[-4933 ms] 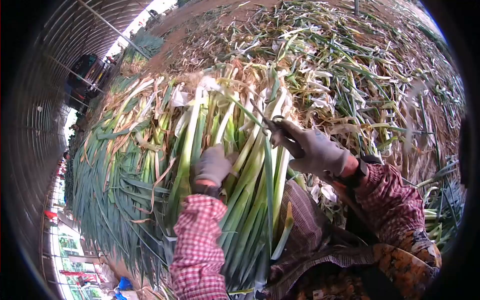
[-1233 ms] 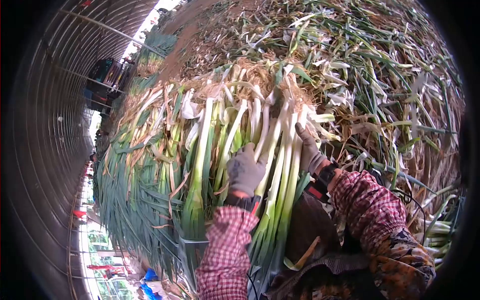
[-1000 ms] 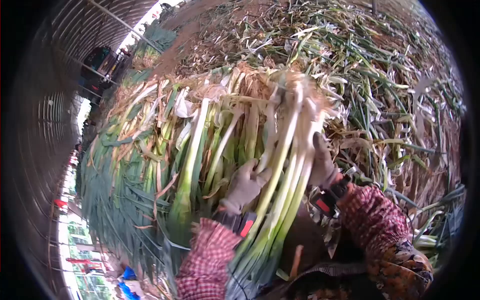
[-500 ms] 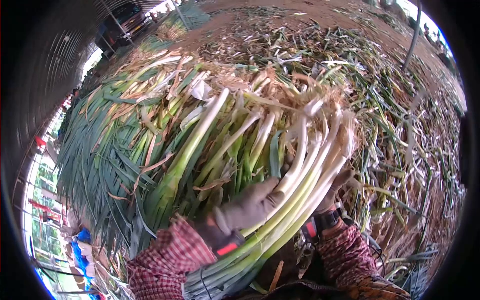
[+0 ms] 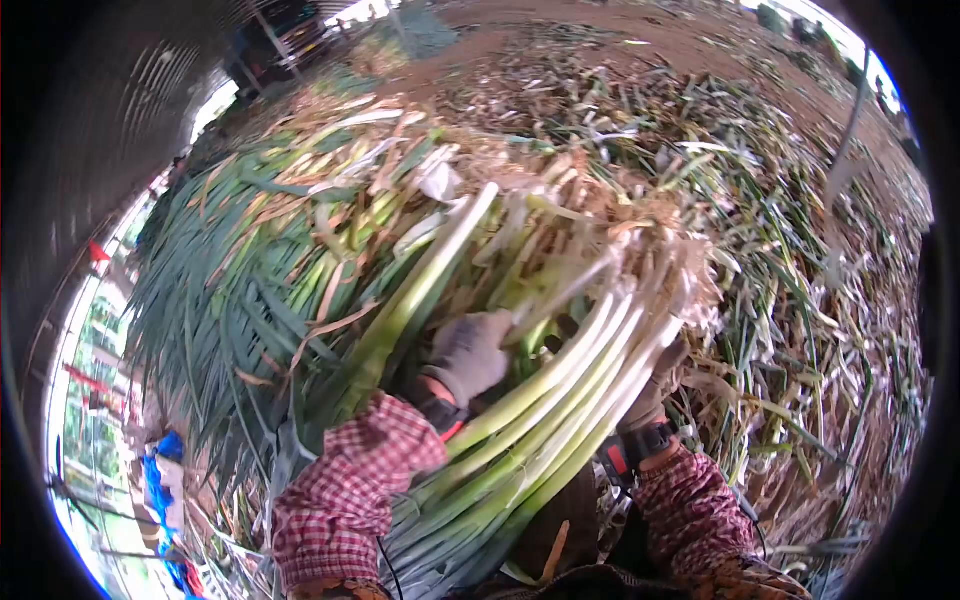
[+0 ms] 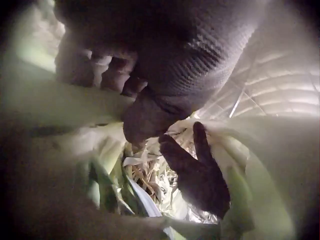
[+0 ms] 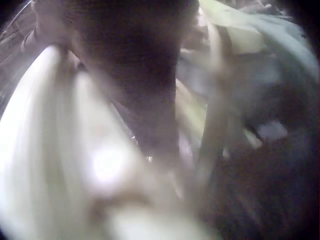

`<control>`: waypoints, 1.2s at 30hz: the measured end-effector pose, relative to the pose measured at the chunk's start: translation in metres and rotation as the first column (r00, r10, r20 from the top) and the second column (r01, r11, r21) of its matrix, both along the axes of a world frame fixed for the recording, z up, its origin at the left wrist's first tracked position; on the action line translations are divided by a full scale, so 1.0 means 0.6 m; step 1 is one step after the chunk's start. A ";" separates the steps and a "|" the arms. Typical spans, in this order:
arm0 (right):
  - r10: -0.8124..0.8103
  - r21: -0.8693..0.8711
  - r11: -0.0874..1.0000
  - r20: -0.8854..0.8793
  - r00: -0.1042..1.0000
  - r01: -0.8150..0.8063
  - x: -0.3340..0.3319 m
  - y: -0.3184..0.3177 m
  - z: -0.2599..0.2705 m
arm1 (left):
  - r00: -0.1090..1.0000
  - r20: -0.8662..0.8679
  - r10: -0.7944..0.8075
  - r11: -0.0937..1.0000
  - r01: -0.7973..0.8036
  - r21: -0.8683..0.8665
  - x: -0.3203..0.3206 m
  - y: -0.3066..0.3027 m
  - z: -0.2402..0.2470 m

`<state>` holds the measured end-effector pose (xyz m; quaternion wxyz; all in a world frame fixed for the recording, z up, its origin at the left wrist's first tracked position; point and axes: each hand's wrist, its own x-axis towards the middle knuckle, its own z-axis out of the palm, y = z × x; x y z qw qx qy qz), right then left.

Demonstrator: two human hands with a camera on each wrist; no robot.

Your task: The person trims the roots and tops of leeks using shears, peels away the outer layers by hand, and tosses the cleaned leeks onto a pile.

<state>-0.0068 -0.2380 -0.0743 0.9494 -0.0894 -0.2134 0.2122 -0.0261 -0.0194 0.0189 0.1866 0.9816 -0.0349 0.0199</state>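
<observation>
- Beside the leek bunch (image 5: 570,395), the left hand (image 5: 468,355) curls its fingers on one blurred stalk (image 5: 568,288).
- Across the stems, the right hand (image 5: 655,388) wraps the bunch.
- Seemingly gathering stalks — the next move calls for laying this one alongside.
- Further out, the leek pile (image 5: 220,260).
- Right fingers mostly hidden; root ends smeared.

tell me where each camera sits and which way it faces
Head: on the head, facing forward and down at the stalks; left hand, right hand and checked sleeves show.
Left wrist: on that wrist, facing past its curled fingers.
Right wrist: on that wrist, facing pale stalks; its hand looms close.
Both wrist views share stalks with the head view.
</observation>
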 end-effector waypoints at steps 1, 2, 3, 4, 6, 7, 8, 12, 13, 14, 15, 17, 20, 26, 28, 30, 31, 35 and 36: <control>0.107 0.055 0.992 0.108 0.988 -0.114 -0.002 0.012 0.018 | 0.998 0.053 -0.027 0.999 0.028 -0.021 -0.004 0.002 -0.015; 0.058 0.068 0.996 0.004 0.998 -0.058 -0.011 0.019 0.021 | 0.996 0.046 -0.080 0.996 0.082 -0.041 -0.006 0.000 -0.012; 0.004 0.072 0.997 -0.101 0.995 0.004 -0.019 0.024 0.024 | 0.990 0.040 -0.139 0.988 0.141 -0.062 -0.006 0.000 -0.008; 0.007 0.102 0.995 -0.113 0.994 0.005 -0.025 0.027 0.030 | 0.983 0.025 -0.181 0.977 0.182 -0.113 -0.010 0.004 -0.003; -0.065 -0.017 0.998 -0.159 0.985 0.063 -0.022 0.023 0.025 | 0.967 -0.048 -0.250 0.950 0.235 -0.203 0.002 0.026 -0.007; -0.147 -0.120 0.985 -0.233 0.961 0.121 -0.025 0.022 0.024 | 0.953 -0.079 -0.292 0.931 0.264 -0.251 0.009 0.035 -0.017; -0.165 -0.114 0.984 -0.246 0.955 0.140 -0.020 0.024 0.020 | 0.939 -0.107 -0.328 0.909 0.282 -0.308 0.019 0.048 -0.037; -0.239 -0.187 0.963 -0.251 0.938 0.195 -0.001 0.030 -0.017 | 0.948 -0.058 -0.314 0.929 0.294 -0.225 0.064 0.092 -0.009; -0.178 -0.162 0.976 -0.230 0.957 0.142 -0.005 0.031 -0.012 | 0.995 -0.068 0.076 0.975 -0.089 -0.206 0.058 0.092 0.010; -0.133 -0.145 0.984 -0.217 0.967 0.103 -0.007 0.032 -0.008 | 0.970 0.038 0.240 0.968 -0.242 0.070 0.068 0.118 0.015; -0.101 -0.136 0.988 -0.208 0.973 0.074 -0.007 0.033 -0.006 | 0.931 0.107 0.350 0.859 -0.365 0.359 0.070 0.136 0.012; -0.072 -0.129 0.991 -0.202 0.977 0.046 -0.008 0.031 -0.006 | 0.854 -0.035 0.519 0.805 -0.475 0.355 0.076 0.164 0.004; -0.063 -0.133 0.990 -0.198 0.978 0.037 -0.012 0.026 -0.003 | 0.802 -0.094 0.590 0.778 -0.533 0.332 0.079 0.174 0.008; -0.177 -0.165 0.974 -0.130 0.976 0.155 -0.013 0.012 -0.005 | 0.908 -0.260 0.328 0.873 -0.396 -0.283 0.072 0.180 0.022; -0.079 -0.069 0.994 0.017 0.997 0.080 -0.008 0.006 -0.006 | 0.901 -0.359 0.242 0.861 -0.370 -0.349 0.049 0.109 0.081; -0.078 -0.037 0.996 -0.055 0.995 0.076 -0.010 0.005 -0.022 | 0.891 -0.425 0.158 0.928 -0.282 -0.245 0.081 0.124 -0.008; -0.084 -0.015 0.996 -0.075 0.994 0.083 -0.005 0.000 -0.034 | 0.890 -0.440 0.118 0.951 -0.229 -0.209 0.082 0.107 -0.025; -0.156 -0.130 0.980 -0.059 0.986 0.148 -0.018 -0.010 0.006 | 0.877 -0.425 0.224 0.974 -0.196 0.109 0.058 0.036 -0.040; -0.074 -0.123 0.990 -0.088 0.993 0.063 -0.018 -0.021 -0.008 | 0.879 -0.403 0.257 0.965 -0.209 0.160 0.054 0.021 -0.042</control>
